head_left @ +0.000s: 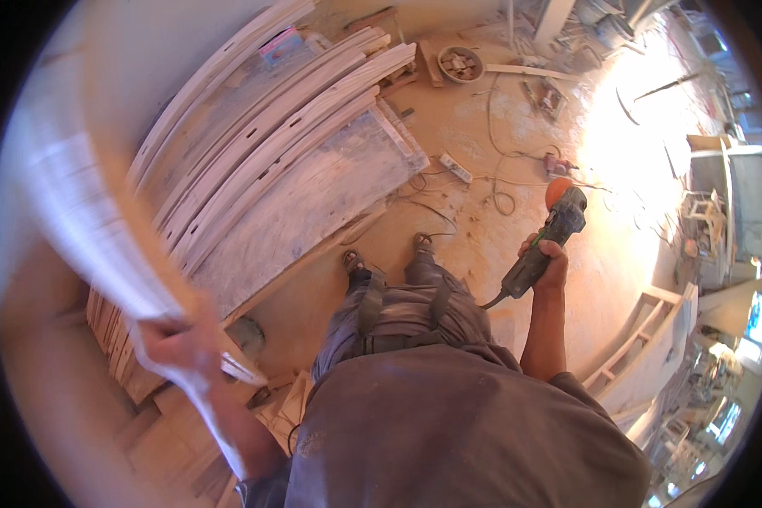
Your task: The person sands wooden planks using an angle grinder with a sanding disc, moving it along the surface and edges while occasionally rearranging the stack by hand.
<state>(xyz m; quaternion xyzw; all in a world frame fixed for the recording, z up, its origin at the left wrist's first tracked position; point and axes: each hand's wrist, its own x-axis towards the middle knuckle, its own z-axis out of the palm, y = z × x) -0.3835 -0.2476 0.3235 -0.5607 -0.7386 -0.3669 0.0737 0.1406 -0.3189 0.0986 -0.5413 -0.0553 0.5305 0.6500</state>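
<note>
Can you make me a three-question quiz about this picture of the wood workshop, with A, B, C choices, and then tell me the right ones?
1. Where does the stack of long curved wooden strips lie?
A. on the big worktop to the person's left
B. on the floor by the person's right foot
C. across the person's shoulder

2. What colour is the round front part of the power tool?
A. blue
B. orange
C. white

3. What is the right hand doing?
A. hanging empty
B. pressing flat on the worktop
C. gripping the power tool

Answers:
1. A, the strips rest side by side on the worktop at the left.
2. B, the tool's tip shows orange above its grey body.
3. C, the fingers wrap round the tool's handle, held up off the floor.
</note>
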